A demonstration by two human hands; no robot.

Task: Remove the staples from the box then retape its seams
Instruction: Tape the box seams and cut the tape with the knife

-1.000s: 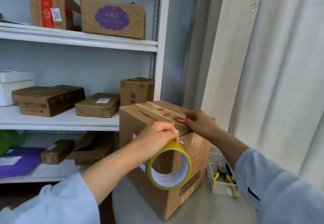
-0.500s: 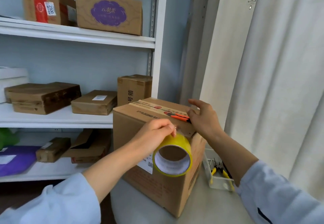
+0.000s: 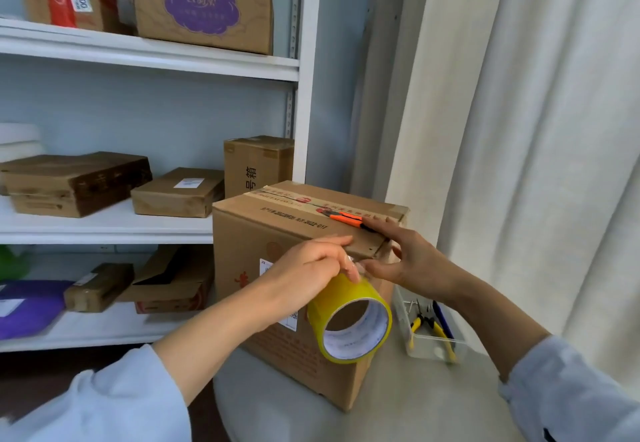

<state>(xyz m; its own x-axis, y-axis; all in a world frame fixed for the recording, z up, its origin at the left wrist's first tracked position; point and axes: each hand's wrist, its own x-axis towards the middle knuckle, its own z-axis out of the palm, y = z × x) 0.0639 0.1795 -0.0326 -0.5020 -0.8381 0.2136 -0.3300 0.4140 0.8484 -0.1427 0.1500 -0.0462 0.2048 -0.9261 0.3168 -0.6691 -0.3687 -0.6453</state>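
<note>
both my hands meet at the cardboard box's [image 3: 284, 234] near top edge; my left hand [image 3: 311, 268] pinches the yellow tape roll [image 3: 349, 317]; my right hand [image 3: 412, 265], fingers spread, touches the box.

The left hand [image 3: 311, 270] and the yellow tape roll [image 3: 349, 320] are covering part of the box [image 3: 277, 234] front, hiding most of its white label [image 3: 266, 267]. The right hand [image 3: 412, 265] is hiding the near top corner and the rear end of the orange cutter [image 3: 346, 216]. Whether a pulled tape end is sitting between the fingers is not resolving. Staples are showing nowhere clearly. The frame edge is cutting off both sleeves, and the clear tray [image 3: 433, 344] contents are blurring together
</note>
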